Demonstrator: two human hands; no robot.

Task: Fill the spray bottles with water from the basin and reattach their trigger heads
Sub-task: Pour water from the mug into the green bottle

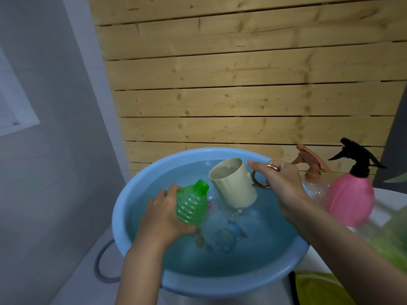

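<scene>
The basin (123, 201) in the lower middle is light blue with a faded blue-and-yellow cartoon print on its floor; the ribbed green bottle (191, 205) at its left is translucent, and the mug (233, 186) beside it is cream with a coppery handle (263, 186). At the right are a clear bottle (316, 188) with a brownish-orange trigger head (308, 161) and a pink bottle (350, 199) with a black trigger head (359, 157). The slatted wall (242, 84) above is pale knotty wood, and the left wall (55, 150) is grey.

clear bottle (318, 189) half hidden, green blur (394, 234) unidentifiable
</scene>
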